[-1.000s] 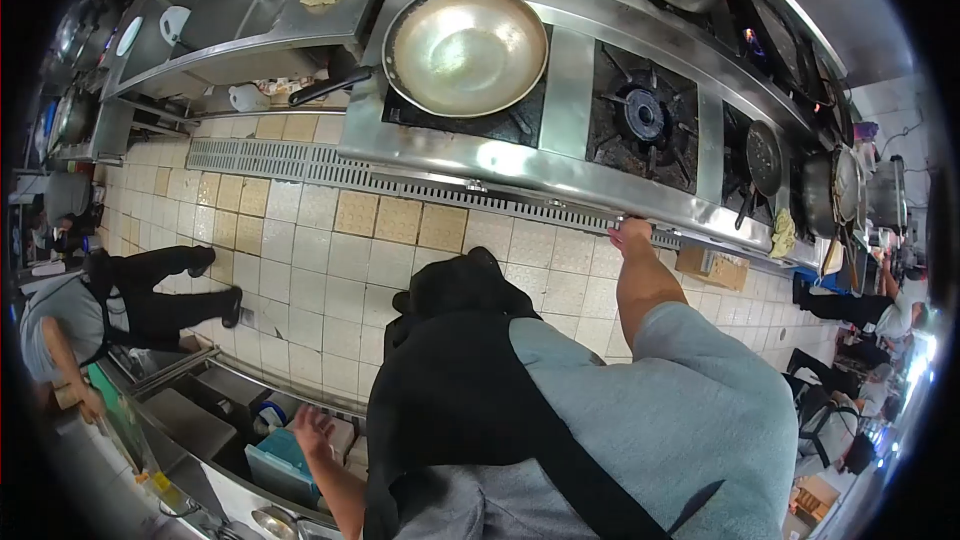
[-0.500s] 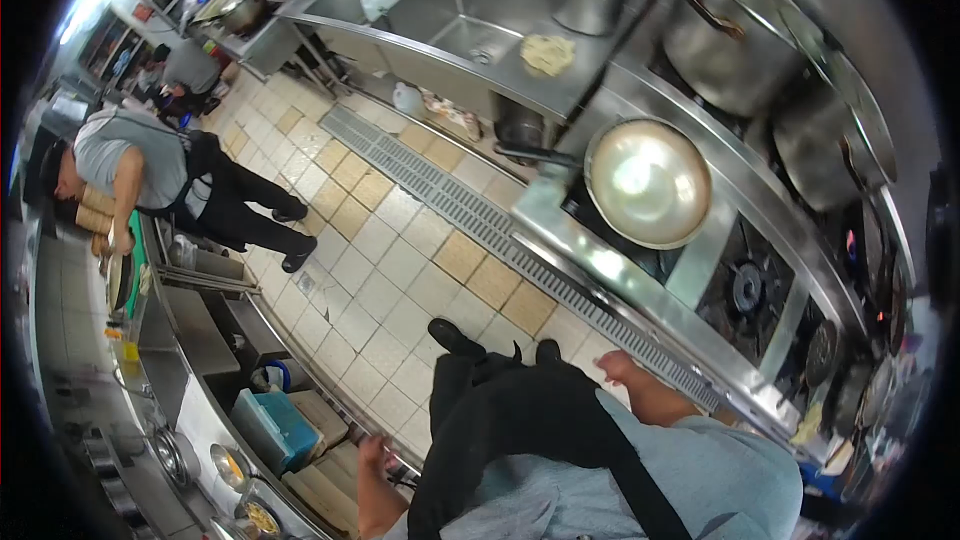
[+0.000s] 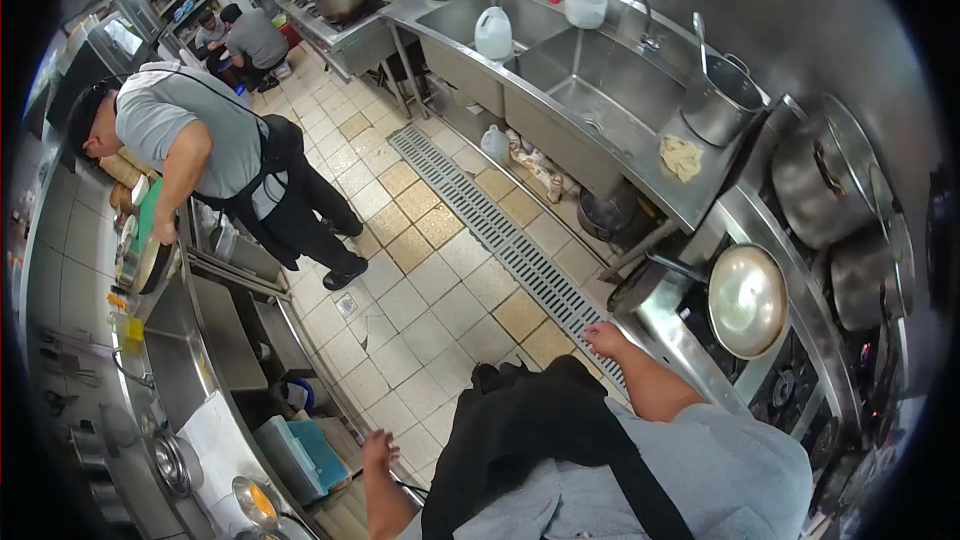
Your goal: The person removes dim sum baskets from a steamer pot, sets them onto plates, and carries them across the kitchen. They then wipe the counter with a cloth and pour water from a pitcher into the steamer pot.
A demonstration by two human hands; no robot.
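Your right hand [image 3: 605, 340] hangs loosely open and holds nothing; it sits near the front edge of the steel stove [image 3: 680, 335], though whether it touches the edge cannot be told. On the stove just beyond it sits an empty wok [image 3: 746, 300], its dark handle pointing towards the sink. Your left hand [image 3: 378, 448] is spread open and empty too, just above the rail of the steel table [image 3: 215, 430] on your left, with a blue bin [image 3: 305, 452] on the shelf beside it. A yellowish cloth [image 3: 681, 156] lies on the drainboard beside the double sink [image 3: 590, 100]. A floor drain grate [image 3: 500, 230] runs along the tiled floor. A co-worker [image 3: 215, 155] in a grey shirt and dark apron bends over the table farther along.
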